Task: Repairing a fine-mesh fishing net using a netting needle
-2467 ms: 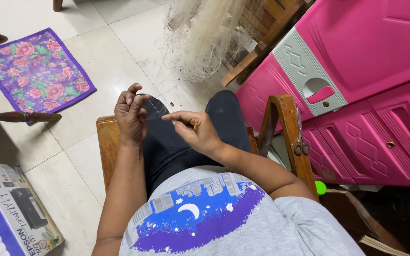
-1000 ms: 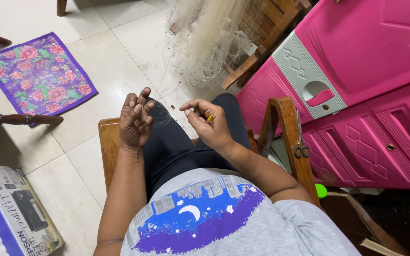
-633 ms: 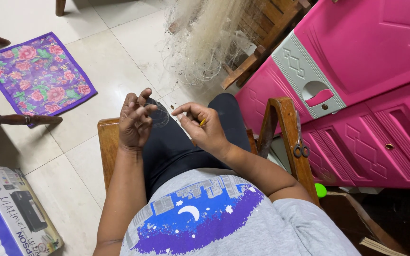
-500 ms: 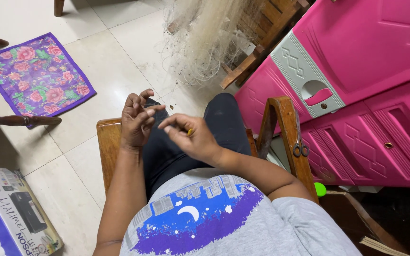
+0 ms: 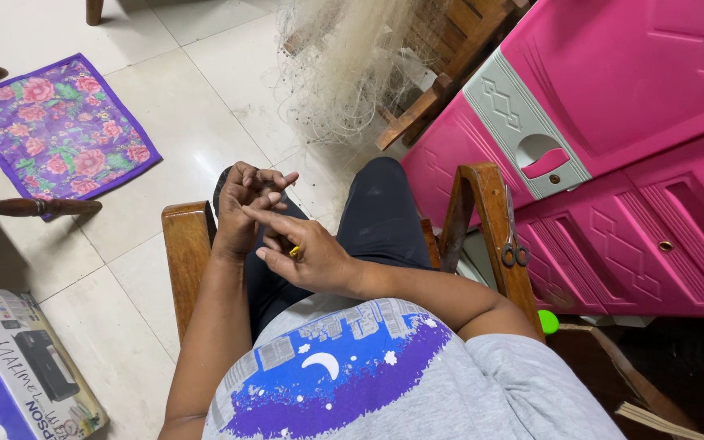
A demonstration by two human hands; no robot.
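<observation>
Change: right hand (image 5: 307, 254) has drawn back toward the body since half a second ago and now sits just below and against the left hand (image 5: 246, 204); both hands lower over the lap than a second ago.
Left grip: fingers raised and curled loosely, tips apart; thin pale net thread (image 5: 301, 202) appears to run off them, though too fine to tell how it is wound.
Right grip: fingers closed together on one small yellow tool (image 5: 294, 252), only its tip showing between them; forefinger stretched out to touch the left palm.
Thread source: one heap of pale fishing net (image 5: 344, 69) on the floor ahead, well apart from the hands, draped against a wooden frame (image 5: 442, 73).
Seat: one wooden chair, two armrests (image 5: 187, 253); person seated between them.
Scissors (image 5: 515, 236): one pair, lying on the right armrest.
Floor: one purple floral mat (image 5: 55, 130); one printed carton (image 5: 18, 367) at lower left.
Right side: pink plastic cabinet (image 5: 637, 147).
</observation>
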